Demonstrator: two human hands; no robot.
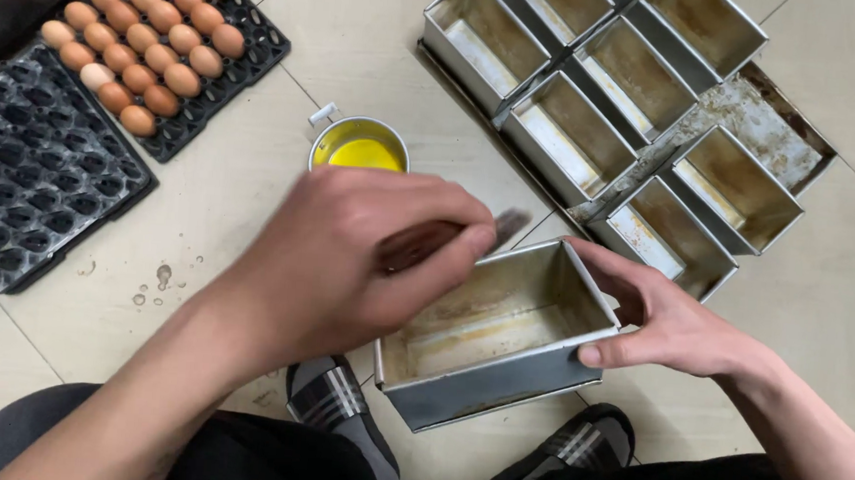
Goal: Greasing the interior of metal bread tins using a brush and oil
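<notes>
Head camera, looking down: a person crouched over a tiled floor [251, 188] grips a wooden-handled brush [438, 239] in the left hand [346, 254], fingers wrapped tight round the handle, the blurred bristle end jutting past the fingertips over the open top of a rectangular metal loaf tin [491, 330]. The right hand [657, 321] clamps the tin's near end wall, thumb pressed on the outside, fingers hooked over the rim into the inside, holding it tilted just above two striped slippers [336, 404]. Just beyond the left hand's knuckles stands a small metal cup [359, 145] of yellow liquid. Farther out past that hand lies a dark tray of brown eggs [151, 35], with an empty dark egg tray [31, 172] beside it. Beyond the right hand, a cluster of similar loaf tins [608, 92] sits open side up, touching one another, next to a stained flat baking sheet [767, 118].
</notes>
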